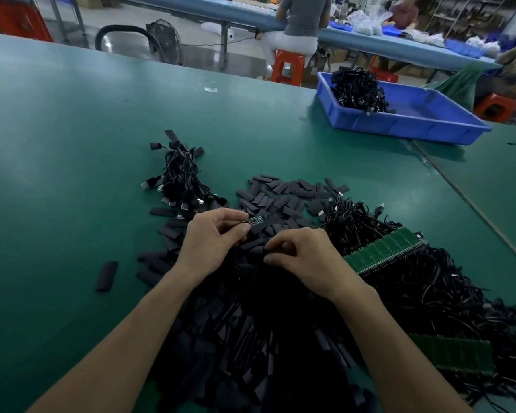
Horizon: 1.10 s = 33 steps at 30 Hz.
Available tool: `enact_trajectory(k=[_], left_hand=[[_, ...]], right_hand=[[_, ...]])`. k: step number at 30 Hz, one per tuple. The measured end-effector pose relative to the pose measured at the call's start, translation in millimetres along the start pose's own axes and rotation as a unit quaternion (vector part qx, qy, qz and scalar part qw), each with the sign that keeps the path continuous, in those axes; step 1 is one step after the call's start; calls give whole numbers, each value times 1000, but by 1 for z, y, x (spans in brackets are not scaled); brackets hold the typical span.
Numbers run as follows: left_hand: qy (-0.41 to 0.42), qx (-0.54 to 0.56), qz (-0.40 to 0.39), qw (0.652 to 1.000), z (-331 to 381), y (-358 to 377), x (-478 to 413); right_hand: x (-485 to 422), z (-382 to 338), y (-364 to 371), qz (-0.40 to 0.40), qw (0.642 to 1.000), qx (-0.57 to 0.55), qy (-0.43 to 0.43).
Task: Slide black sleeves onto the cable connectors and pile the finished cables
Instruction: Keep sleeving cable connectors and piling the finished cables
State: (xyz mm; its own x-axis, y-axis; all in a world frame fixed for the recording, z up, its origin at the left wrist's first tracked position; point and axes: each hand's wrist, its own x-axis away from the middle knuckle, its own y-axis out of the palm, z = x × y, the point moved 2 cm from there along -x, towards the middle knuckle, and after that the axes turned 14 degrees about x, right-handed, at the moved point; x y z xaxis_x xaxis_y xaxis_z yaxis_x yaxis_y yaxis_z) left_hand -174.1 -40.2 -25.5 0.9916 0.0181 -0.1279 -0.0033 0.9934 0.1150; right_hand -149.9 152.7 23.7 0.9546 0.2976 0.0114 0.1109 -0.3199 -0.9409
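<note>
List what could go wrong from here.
The left hand pinches the board by one end, so it may twist as the sleeve goes on. The right hand pinches that sleeve in a dense pile and may lift two. The tangled cables beside it could snag and drag.

**Views:** one, head-worn, wide-angle.

**Position:** on the person's head, over the near edge of the green matte surface [72, 129].

**Facing:** forward and down. The horizon is tilted and straight edges bow toward the frame borders.

**Range:** close. Both forearms enter from the bottom edge, and the left hand [212, 238] and right hand [306, 259] sit just below frame centre.

**Far field:** a blue plastic tray [399, 128] at far right. Beyond the surface, a long blue-topped bench [251, 11] and an orange plastic stool [288, 67], both small and soft.
</note>
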Motion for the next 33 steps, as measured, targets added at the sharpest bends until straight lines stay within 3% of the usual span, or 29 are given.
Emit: enact_trajectory(k=[5, 10, 17, 22, 25, 33], left_hand=[[-2, 2, -3, 1000, 1, 1, 0], [-4, 7, -2, 1000, 4, 1, 0], [30, 0, -14, 999, 21, 3, -1], [36, 6, -47, 998, 38, 5, -5], [36, 7, -64, 997, 44, 8, -5], [40, 22, -77, 996, 51, 15, 0]], right_hand=[[3, -2, 1, -16, 999, 14, -45], [5, -5, -4, 84, 995, -26, -38], [2, -2, -13, 159, 983, -89, 27], [2, 5, -19, 226, 949, -210, 61], [3, 4, -22, 233, 927, -288, 54], [4, 1, -20, 235, 914, -329, 38]])
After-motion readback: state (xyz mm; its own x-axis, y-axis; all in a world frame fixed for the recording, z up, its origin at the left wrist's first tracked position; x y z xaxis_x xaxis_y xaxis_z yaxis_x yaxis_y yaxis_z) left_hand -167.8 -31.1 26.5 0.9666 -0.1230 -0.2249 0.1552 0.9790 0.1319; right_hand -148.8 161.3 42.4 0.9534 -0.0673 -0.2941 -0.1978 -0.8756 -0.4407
